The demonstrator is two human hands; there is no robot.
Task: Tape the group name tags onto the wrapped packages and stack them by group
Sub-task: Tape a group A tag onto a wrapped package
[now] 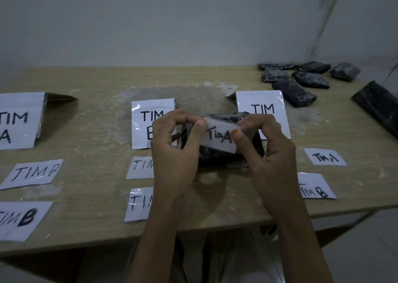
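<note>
A black wrapped package (247, 147) sits at the middle of the wooden table (86, 207). Over it I hold a small white "Tim A" tag (219, 137). My left hand (174, 144) pinches the tag's left end between thumb and fingers. My right hand (267, 144) pinches its right end, thumb on the tag's face. The tag lies against the package's top. Loose tags reading "TIM B" (34, 174) and "Tim A" (325, 157) lie on the table. Several unlabelled black packages (295, 93) lie at the back right.
Large sheets "TIM A" (19, 121), "TIM B" (150, 119) and a third "TIM" sheet (262, 106) mark three places across the table. More small tags (137, 205) lie near the front edge. A dark roll (379, 108) rests at the far right edge. A wall stands behind.
</note>
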